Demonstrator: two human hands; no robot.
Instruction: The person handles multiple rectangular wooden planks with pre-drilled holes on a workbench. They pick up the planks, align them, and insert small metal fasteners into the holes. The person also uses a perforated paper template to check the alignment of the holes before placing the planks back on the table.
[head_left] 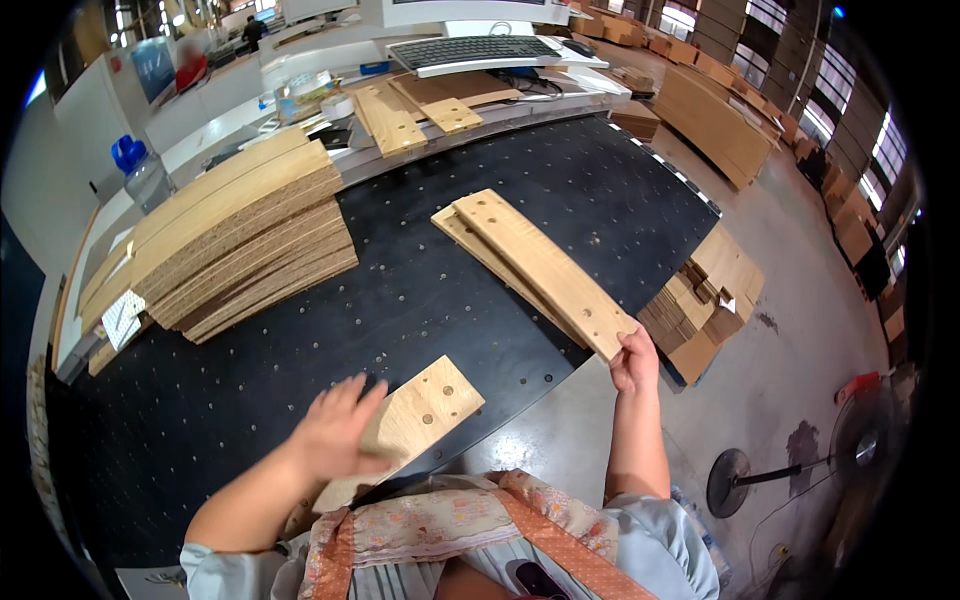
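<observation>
Workshop w/ grey concrete floor (800, 300); daylit windows (835, 85) along the right wall. Board stacks (715, 120) on floor, fan (790, 470) at right.

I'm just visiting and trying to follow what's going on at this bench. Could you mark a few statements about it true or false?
1. The right hand grips the near end of a long drilled board. True.
2. The left hand is empty. False: it rests on a short drilled board.
3. The worktable is white. False: it is black, with small holes.
4. A stack of boards lies at the table's left. True.
5. A keyboard sits beyond the table. True.
</observation>
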